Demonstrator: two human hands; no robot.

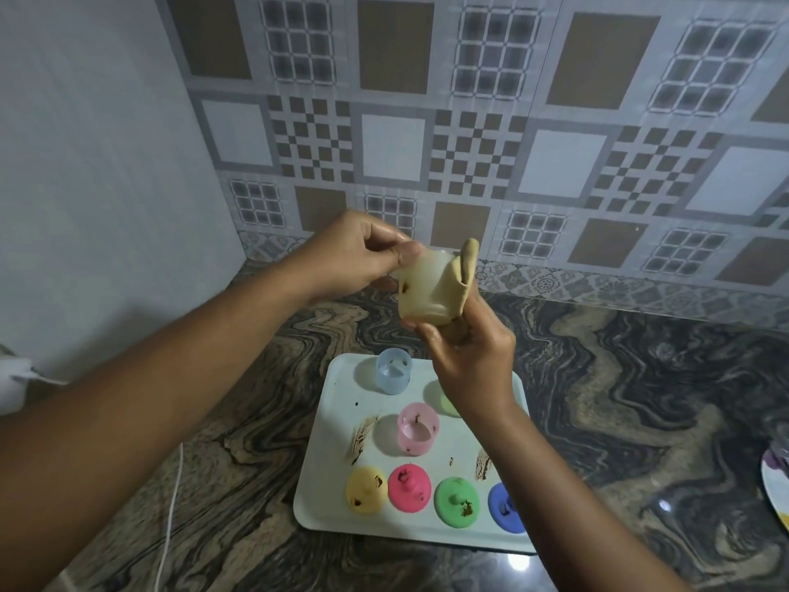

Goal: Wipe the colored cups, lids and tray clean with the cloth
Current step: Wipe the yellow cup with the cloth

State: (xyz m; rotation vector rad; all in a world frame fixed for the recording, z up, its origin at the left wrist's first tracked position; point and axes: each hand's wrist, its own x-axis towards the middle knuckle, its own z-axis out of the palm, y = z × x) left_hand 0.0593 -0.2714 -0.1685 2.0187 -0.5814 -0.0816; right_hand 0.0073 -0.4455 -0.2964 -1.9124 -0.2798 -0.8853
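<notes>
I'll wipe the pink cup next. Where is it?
Head view: the pink cup stands central on the tray, left of the right forearm, between the blue cup behind and the pink lid in front.

The pale yellow cup [420, 288] is cloudy, with a dark brown spot, and the cloth [463, 271] is tan. The white tray [328, 463] bears brown smears [363, 437]. It carries a light blue cup [393, 371], a pink cup [418, 429] and a pale green cup [448, 403]. It also carries a yellow lid [366, 490], a hot-pink lid [408, 487], a green lid [456, 502] and a blue lid [506, 508], all brown-specked. The bench [640, 399] swirls black, brown and tan. The wall tiles [469, 143] show grey, brown and white squares and checks.
</notes>
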